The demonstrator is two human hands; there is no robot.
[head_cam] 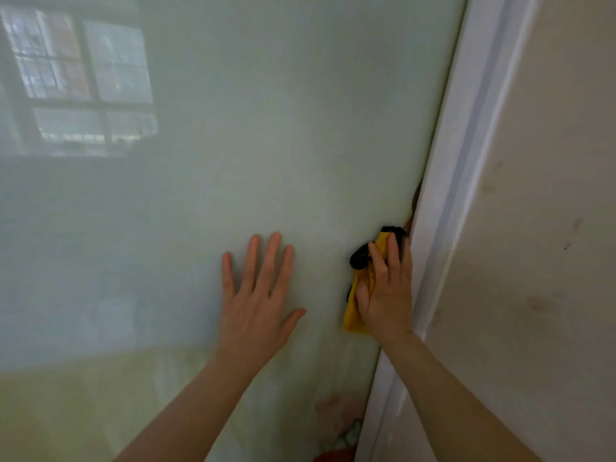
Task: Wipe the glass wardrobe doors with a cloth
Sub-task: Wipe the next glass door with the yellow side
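1. Cloth: yellow with black trim or a black part at its upper end; bunched, pressed flat against the glass near the door's right edge, just beside the frame. No readable writing or label on it.
2. Right hand: laid over the cloth, back of the hand toward the camera. Fingers close together and bent over the upper part of the cloth, holding it against the pane; thumb at the left side on the yellow fabric. Forearm bare, rising from the lower right corner.
3. Glass wardrobe door: pale green-grey frosted pane filling most of the view; surface cloudy, yellowish in the lower part. No brand or lettering visible.
4. Left hand: palm flat on the glass, to the left of the cloth and apart from it. Fingers straight and slightly spread, pointing upward; thumb angled out to the right. Forearm bare, entering from the bottom edge.
5. Door frame: white, running diagonally along the pane's right edge.
6. Wall: beige, right of the frame, with a few dark smudges.
7. Window reflection: barred panes mirrored at upper left of the glass.
8. Reddish blurred reflection: low on the pane; identity cannot be told.
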